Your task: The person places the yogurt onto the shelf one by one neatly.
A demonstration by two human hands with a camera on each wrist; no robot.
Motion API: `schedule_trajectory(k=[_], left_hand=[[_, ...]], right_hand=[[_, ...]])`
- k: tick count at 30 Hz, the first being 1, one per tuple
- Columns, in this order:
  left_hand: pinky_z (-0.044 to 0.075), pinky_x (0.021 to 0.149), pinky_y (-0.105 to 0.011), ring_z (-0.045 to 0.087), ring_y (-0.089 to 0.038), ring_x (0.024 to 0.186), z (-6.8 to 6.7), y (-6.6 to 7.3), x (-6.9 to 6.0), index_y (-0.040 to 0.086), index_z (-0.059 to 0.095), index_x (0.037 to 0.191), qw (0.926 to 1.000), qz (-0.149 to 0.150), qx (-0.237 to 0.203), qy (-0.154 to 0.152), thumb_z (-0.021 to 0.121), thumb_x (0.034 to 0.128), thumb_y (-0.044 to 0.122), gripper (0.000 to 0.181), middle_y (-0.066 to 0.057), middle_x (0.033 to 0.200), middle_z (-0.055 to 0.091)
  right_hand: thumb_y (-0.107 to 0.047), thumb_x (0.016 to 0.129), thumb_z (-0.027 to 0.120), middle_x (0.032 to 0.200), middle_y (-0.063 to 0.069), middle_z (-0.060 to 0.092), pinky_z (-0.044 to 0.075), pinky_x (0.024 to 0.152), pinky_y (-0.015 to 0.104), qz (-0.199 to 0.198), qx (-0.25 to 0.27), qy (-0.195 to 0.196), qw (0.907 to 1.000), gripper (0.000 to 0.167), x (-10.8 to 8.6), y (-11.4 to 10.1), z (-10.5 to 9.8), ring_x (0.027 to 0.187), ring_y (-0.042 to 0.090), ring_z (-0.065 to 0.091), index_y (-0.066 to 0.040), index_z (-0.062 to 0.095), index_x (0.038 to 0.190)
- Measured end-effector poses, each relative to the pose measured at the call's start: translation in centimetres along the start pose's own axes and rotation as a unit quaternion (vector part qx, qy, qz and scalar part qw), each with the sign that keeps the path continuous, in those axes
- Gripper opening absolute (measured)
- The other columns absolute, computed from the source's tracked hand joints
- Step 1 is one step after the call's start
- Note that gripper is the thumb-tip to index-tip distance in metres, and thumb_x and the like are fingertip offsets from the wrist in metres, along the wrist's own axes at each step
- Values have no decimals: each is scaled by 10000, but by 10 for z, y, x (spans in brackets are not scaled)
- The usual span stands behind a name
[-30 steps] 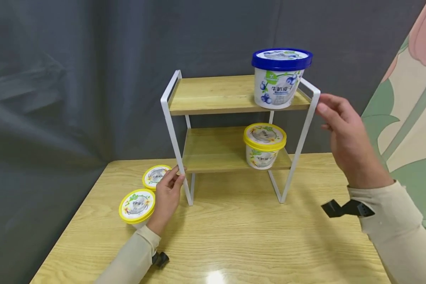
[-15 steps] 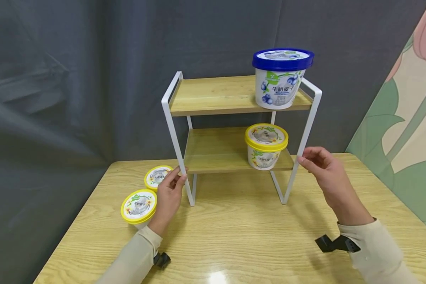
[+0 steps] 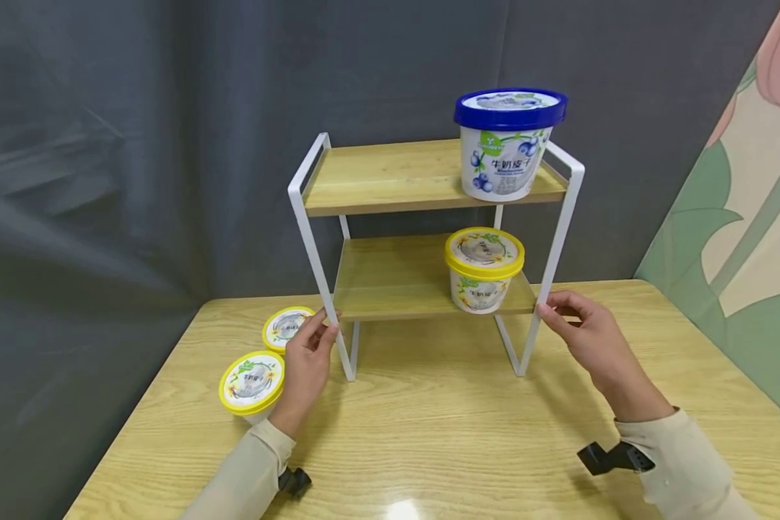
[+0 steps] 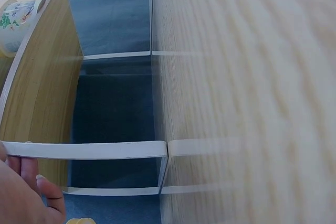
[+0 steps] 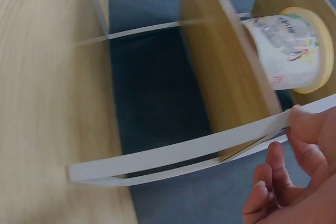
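Note:
A two-tier shelf [image 3: 390, 180] with wooden boards and a white metal frame stands on the table. My left hand [image 3: 308, 361] pinches its left front leg near the lower board, fingers behind the bar in the left wrist view. At the same height, my right hand [image 3: 588, 336] pinches the right front leg, with the thumb [image 5: 304, 124] on the white bar and the other fingers loosely bent. On the upper board's right side sits a blue-lidded tub [image 3: 510, 144] with blueberry pictures. Below it, a yellow-lidded tub [image 3: 484, 271] rests on the lower board.
Two more yellow-lidded tubs, a nearer one [image 3: 252, 383] and a farther one [image 3: 286, 328], stand on the wooden table [image 3: 442, 448] just left of my left hand. A dark curtain [image 3: 390, 65] hangs behind the shelf. A flower-painted wall [image 3: 754, 217] is at right.
My right hand has come down from the shelf's upper right corner to the right leg beside the lower board and now pinches it. The left hand stays on its leg.

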State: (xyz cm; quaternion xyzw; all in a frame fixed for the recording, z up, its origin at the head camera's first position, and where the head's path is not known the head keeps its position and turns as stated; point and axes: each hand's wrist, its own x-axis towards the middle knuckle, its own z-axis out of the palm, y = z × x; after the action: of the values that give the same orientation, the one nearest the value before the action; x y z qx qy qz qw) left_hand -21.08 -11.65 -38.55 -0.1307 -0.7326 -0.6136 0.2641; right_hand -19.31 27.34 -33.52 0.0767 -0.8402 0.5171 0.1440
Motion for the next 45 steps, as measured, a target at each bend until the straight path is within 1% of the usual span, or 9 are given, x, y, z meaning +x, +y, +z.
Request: schedule_trajectory(k=[5,11,20,25,30,37,39,43,45], left_hand=[[382,562,-153,498,-149,666,0,3,1,12,703,1171,10000,-13,-95,5,605,970,40,225,-188,814,593],[394,578,-169,498,-64,671,-3,4,2,32,700,1187,9998,-46,86,-173,619,970,76,236,-190,817,606],[478,649,-211,562,-49,714,-25,21,10,65,663,1269,9885,-921,568,-1060,623,987,173,305,-167,893,637],[557,824,-325,643,-133,915,-46,33,17,89,535,1418,9628,-1391,530,-2256,576,1018,218,423,-185,1137,624],[506,985,-462,595,-345,1224,-74,53,26,125,382,1520,9298,-1142,988,-3356,558,1027,220,532,-200,1365,568],[494,984,-391,609,-304,1220,-124,73,40,190,487,1455,9208,-602,2081,-3243,628,988,256,492,-109,1303,648],[488,969,-435,611,-310,1210,-138,74,42,200,448,1481,9072,-601,2436,-3378,691,943,289,597,-101,1301,646],[478,955,-553,552,-376,1256,-162,71,41,178,362,1527,8693,-809,2942,-3889,813,822,328,850,-144,1347,599],[481,952,-575,514,-417,1279,-169,66,39,140,359,1527,8574,-966,3015,-4057,853,772,315,919,-177,1385,561]], right_hand=[[-265,1017,577,935,-254,565,431,772,122,10,-36,-46,10000,289,1,3,1,968,-24,495,-4,630,1128],[-279,1017,573,927,-218,589,443,769,126,-63,17,61,10000,311,0,6,5,958,-40,519,20,616,1094],[-220,1012,586,897,-208,567,453,756,150,-116,-29,-9,9999,277,-1,6,11,905,-20,534,42,599,1099],[-185,1015,573,914,-174,561,454,765,146,-184,61,-180,9996,258,-1,6,10,903,-8,532,57,567,1106],[-119,1016,557,928,-173,563,448,766,153,-299,254,-256,9989,195,0,7,9,901,-17,531,59,533,1091],[-47,1009,543,926,-198,563,434,755,158,-480,268,-224,9982,156,0,11,10,881,-24,528,79,501,1091],[-28,1003,546,927,-196,558,434,753,152,-526,216,-255,9981,147,0,12,9,877,-17,523,77,492,1090],[-2,995,548,939,-181,550,442,759,139,-572,129,-359,9976,143,1,12,9,878,-1,521,69,477,1097],[0,996,546,943,-175,549,445,764,139,-581,121,-403,9974,146,1,12,10,878,1,523,69,474,1103]])
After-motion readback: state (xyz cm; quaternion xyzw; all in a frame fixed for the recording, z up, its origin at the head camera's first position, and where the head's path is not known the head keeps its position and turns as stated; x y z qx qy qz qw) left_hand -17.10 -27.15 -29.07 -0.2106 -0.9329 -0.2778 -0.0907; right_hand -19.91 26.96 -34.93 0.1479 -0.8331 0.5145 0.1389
